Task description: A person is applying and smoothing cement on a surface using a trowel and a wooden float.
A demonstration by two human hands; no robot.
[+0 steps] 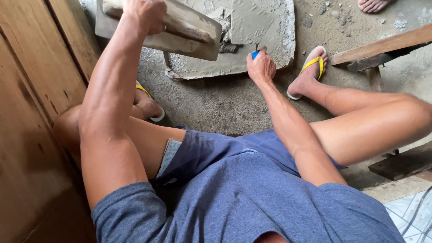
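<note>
Illumination is soft, even daylight with no hard glare. The brightest areas lie beyond the right hand: the wet mortar slab and the concrete floor show pale, flat tones. A mild sheen follows the left forearm below the left hand, which grips a wooden float. Shadows are diffuse; the darkest sits under the thighs, nearer the camera than either grip, and along the wooden panel outboard of the left grip. Focus is sharp throughout, with no visible motion blur. Wide-angle distortion stretches the blue shirt at the bottom edge.
</note>
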